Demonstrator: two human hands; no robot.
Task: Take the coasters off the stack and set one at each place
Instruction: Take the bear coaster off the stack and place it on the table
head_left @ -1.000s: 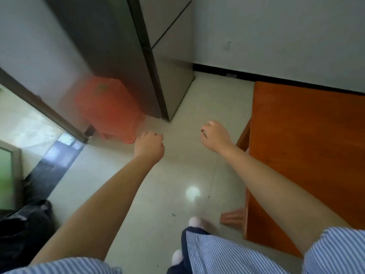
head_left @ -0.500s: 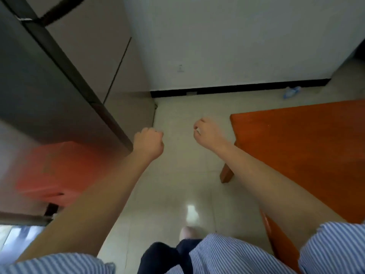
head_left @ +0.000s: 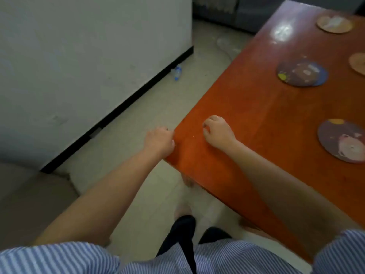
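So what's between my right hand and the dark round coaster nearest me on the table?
Nothing: the head view shows only bare orange-red wooden table between the right hand and that dark round printed coaster.

White wall [head_left: 83,62] fills upper left w/ black skirting [head_left: 122,115] along its base; pale tiled floor [head_left: 138,194] runs through centre; glossy orange-red wooden table [head_left: 256,107] takes the right, glare near top; small plastic bottle [head_left: 177,72] lies by the skirting
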